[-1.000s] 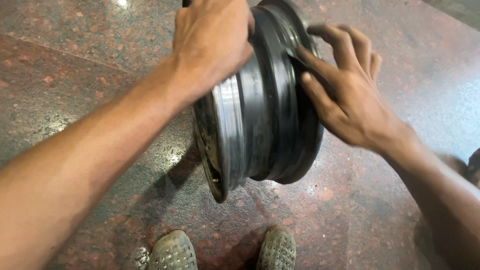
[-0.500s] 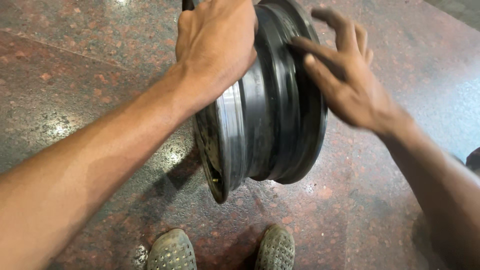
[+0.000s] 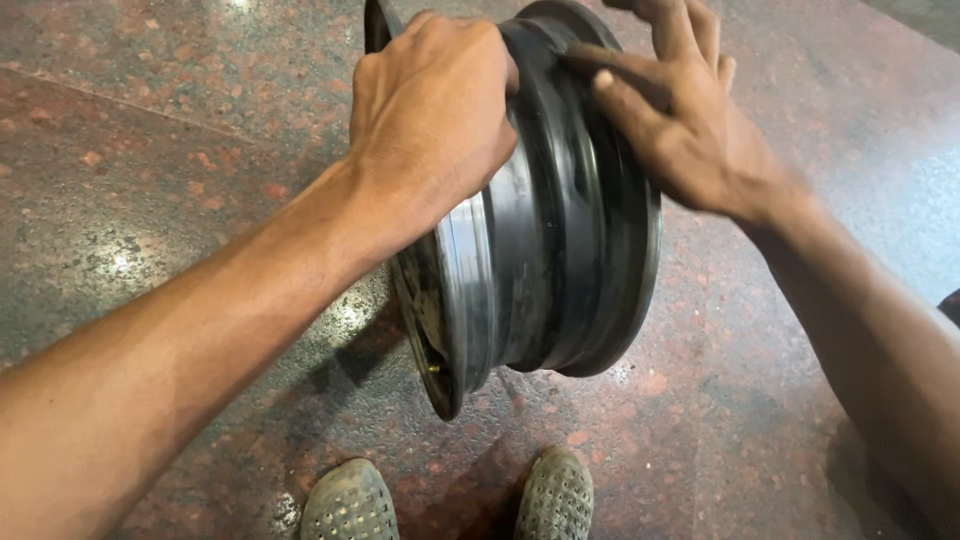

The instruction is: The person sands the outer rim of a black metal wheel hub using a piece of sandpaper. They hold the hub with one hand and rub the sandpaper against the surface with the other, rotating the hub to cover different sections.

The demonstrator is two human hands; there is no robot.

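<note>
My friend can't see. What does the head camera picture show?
Two bare hands hold a black steel wheel rim standing on edge on a speckled stone floor: the left hand grips its top, the right hand lies flat against its side. Two grey shoes show below.

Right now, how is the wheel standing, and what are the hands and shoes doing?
Steel wheel rim: upright on its edge on the floor, bare, no tyre on it.
Left hand: closed over the rim's top.
Right hand: fingers spread flat against the rim's right side.
Shoes: side by side below the rim.
Granite floor: polished, shiny.
</note>
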